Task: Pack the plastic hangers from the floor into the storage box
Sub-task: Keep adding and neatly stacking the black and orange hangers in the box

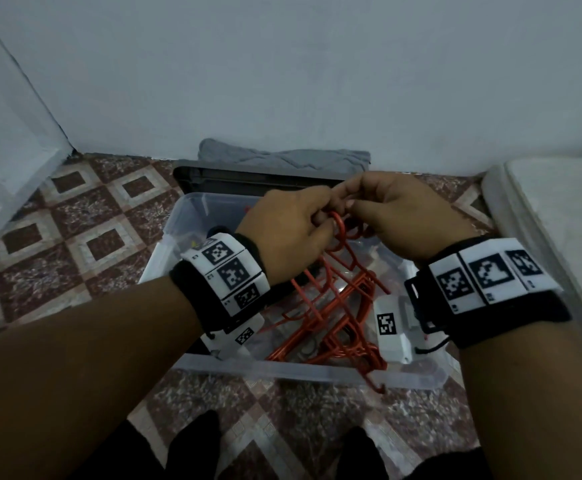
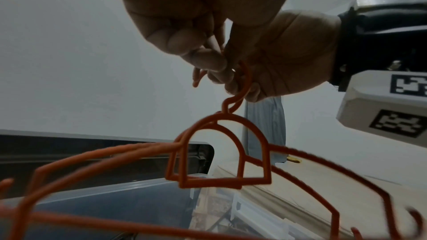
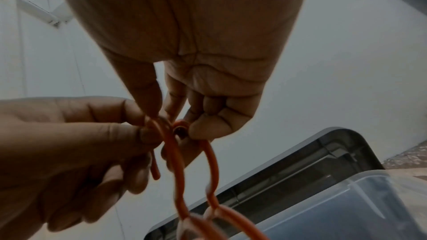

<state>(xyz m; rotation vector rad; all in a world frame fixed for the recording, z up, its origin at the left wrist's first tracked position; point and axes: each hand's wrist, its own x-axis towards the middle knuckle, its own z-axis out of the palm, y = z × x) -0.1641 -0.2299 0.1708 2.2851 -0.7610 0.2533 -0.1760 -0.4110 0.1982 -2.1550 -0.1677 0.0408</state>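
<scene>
Head view shows our left hand (image 1: 284, 233) and right hand (image 1: 400, 213) both pinching the hangers (image 1: 331, 306) by their hooks above the box (image 1: 164, 247); we should lower them flat inside.

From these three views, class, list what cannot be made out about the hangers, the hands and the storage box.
- Head view: the hanger count; the orange hangers overlap in a tangle, partly behind the wrist cameras.
- Head view: the hook tips, covered by the left hand and right hand.
- Head view: the storage box floor, hidden by hangers and arms.
- Left wrist view: the hanger shoulders, blurred and cut off by the bottom edge.
- Right wrist view: the hanger bodies, cut off below.
</scene>
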